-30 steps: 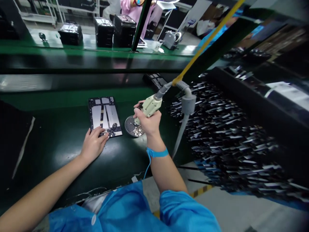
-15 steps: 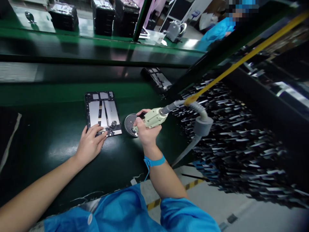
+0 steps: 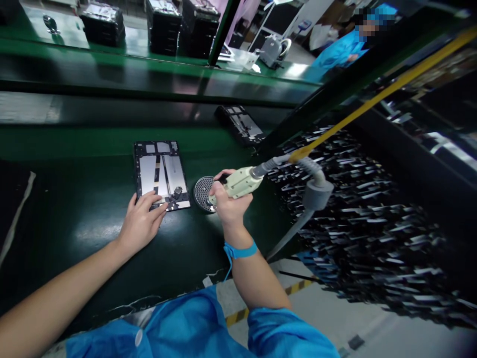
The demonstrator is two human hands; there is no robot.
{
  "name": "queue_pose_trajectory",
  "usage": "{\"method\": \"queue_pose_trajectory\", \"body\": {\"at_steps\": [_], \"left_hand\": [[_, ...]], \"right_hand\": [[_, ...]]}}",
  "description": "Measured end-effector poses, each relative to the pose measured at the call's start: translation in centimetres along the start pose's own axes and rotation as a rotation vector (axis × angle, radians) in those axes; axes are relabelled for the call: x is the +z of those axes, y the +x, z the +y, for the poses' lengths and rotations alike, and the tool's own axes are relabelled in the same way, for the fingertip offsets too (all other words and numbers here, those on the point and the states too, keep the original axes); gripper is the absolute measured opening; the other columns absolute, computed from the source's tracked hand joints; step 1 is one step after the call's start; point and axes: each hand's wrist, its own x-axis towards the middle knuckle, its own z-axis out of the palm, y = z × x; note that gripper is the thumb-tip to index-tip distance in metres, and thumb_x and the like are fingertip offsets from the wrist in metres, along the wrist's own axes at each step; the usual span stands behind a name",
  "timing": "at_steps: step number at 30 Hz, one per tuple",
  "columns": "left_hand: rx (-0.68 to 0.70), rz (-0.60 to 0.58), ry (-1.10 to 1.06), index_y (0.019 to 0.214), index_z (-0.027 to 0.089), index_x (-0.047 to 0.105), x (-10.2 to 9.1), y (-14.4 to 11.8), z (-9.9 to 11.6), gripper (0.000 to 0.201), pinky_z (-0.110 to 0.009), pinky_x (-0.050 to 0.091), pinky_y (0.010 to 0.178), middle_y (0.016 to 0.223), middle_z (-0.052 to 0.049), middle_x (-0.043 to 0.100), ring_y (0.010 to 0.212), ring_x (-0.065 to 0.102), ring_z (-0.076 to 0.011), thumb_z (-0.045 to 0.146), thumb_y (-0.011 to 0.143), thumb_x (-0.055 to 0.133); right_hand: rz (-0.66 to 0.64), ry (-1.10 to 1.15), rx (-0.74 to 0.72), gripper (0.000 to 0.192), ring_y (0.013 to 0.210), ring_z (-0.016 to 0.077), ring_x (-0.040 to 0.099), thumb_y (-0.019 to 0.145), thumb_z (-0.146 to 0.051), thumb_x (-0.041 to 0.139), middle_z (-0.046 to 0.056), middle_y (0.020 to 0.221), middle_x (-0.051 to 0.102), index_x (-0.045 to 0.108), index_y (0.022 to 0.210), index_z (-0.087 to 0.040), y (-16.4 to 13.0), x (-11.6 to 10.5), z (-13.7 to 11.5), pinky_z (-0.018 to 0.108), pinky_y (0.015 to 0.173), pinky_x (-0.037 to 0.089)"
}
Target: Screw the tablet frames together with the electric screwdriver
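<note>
An opened tablet back panel (image 3: 161,174) lies flat on the dark green belt (image 3: 93,233). My left hand (image 3: 142,223) rests with spread fingers on its near left corner. My right hand (image 3: 228,204) grips a cream electric screwdriver (image 3: 240,182), tilted with its tip down over a round perforated screw dish (image 3: 203,193) just right of the panel. A grey hose (image 3: 311,191) and a yellow cord (image 3: 376,97) run from the tool up to the right. A blue wrist strap (image 3: 240,250) circles my right wrist.
A second opened panel (image 3: 241,124) lies further along the belt. Black stacked trays (image 3: 179,27) stand on the far green bench. A dark rack of small parts (image 3: 365,219) fills the right side. A person in blue (image 3: 341,47) works at the back right.
My right hand has lowered the screwdriver from steep to nearly level over the screw dish. The view shifted slightly; my left hand stays on the panel.
</note>
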Motion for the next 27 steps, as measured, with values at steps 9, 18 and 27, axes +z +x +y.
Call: {"method": "queue_pose_trajectory", "body": {"at_steps": [9,18,27], "left_hand": [[0.016,-0.013,0.005,0.121,0.028,0.074,0.5,0.1,-0.2,0.028,-0.066,0.038,0.113,0.130,-0.011,0.068,0.134,0.057,-0.0318,0.022,0.104,0.053],[0.008,-0.013,-0.007,0.122,0.029,0.074,0.4,0.2,-0.1,0.028,-0.066,0.037,0.115,0.129,-0.011,0.069,0.133,0.057,-0.0312,0.022,0.103,0.054],[0.001,-0.021,-0.010,0.121,0.028,0.074,0.4,0.2,-0.1,0.027,-0.067,0.036,0.115,0.130,-0.011,0.069,0.134,0.057,-0.0316,0.023,0.103,0.055]], "right_hand": [[-0.125,0.134,-0.042,0.020,0.052,0.0097,0.059,0.091,-0.031,0.063,0.001,0.095,0.064,0.055,0.109,-0.028,-1.0,3.5,-3.6,0.029,0.049,0.053],[-0.257,0.217,0.033,0.024,0.056,0.0083,0.061,0.088,-0.035,0.068,0.000,0.096,0.066,0.055,0.107,-0.026,-3.0,7.4,-3.2,0.026,0.053,0.056],[-0.260,0.212,0.046,0.026,0.070,0.0156,0.068,0.087,-0.034,0.070,0.002,0.090,0.067,0.057,0.107,-0.024,-3.6,7.2,-2.4,0.032,0.063,0.062]]}}
